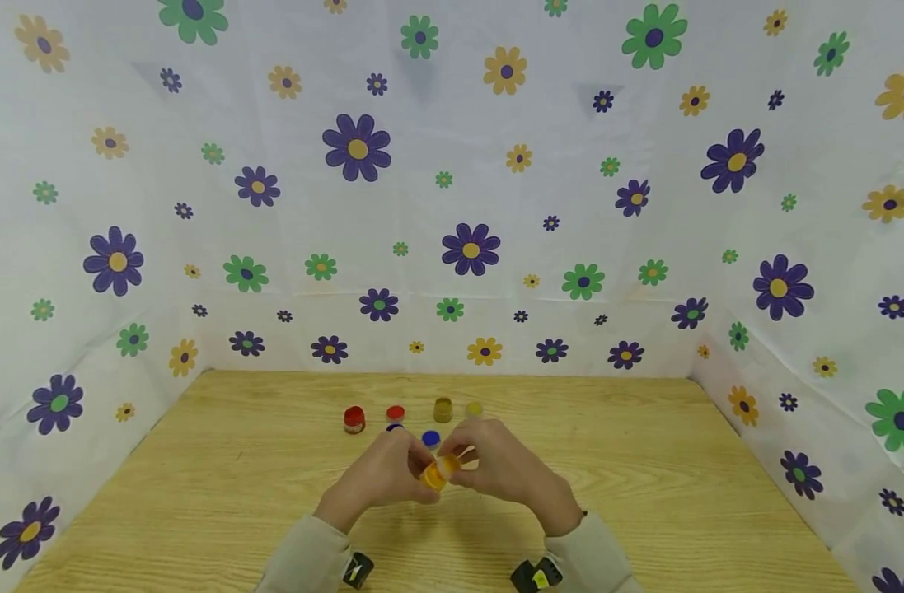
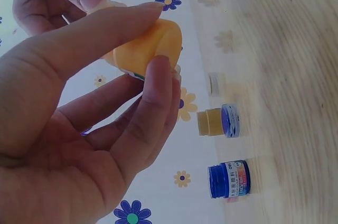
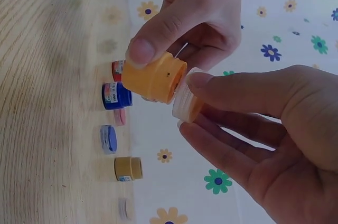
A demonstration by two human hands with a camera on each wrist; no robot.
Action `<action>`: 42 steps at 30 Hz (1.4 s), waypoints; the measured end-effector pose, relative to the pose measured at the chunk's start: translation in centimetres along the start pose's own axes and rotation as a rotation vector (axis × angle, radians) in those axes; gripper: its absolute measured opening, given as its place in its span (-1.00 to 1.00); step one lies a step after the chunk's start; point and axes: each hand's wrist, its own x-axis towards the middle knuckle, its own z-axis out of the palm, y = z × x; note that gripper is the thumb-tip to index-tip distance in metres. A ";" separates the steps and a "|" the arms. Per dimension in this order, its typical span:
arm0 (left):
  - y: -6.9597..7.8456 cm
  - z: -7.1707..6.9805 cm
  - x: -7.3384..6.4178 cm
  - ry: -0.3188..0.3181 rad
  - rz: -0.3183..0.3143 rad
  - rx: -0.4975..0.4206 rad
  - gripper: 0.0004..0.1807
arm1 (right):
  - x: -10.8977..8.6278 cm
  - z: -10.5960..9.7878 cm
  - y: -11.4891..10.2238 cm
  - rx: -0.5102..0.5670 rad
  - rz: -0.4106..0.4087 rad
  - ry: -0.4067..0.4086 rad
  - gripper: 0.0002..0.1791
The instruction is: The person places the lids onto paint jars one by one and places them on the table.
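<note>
My left hand [image 1: 381,471] grips an orange paint jar [image 3: 153,78] between thumb and fingers, with the jar tilted. The jar's threaded mouth faces my right hand [image 1: 499,461]. Thumb and fingers of that hand pinch a translucent whitish screw lid [image 3: 185,101] with orange on its inside. In the right wrist view the lid is off the jar, its edge close beside the open mouth. The left wrist view shows the orange jar's rounded base [image 2: 158,44], while the lid is mostly hidden behind my left thumb.
On the wooden table [image 1: 236,478] beyond my hands stand a red jar [image 1: 354,420], a dark yellow jar [image 1: 442,410] and a blue jar [image 3: 115,95]. Beside them lie a red lid [image 1: 395,412], a blue lid [image 1: 431,438] and a yellowish lid [image 1: 475,408]. Flowered cloth [image 1: 437,206] surrounds the table.
</note>
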 end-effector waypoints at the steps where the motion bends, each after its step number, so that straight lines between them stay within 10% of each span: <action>1: 0.0 0.0 0.0 0.002 0.005 0.005 -0.79 | 0.0 0.1 0.0 0.002 -0.011 -0.001 -0.80; 42: 1.0 0.4 0.0 0.029 0.000 0.068 -0.77 | 0.1 0.4 0.2 -0.031 0.003 -0.016 -0.91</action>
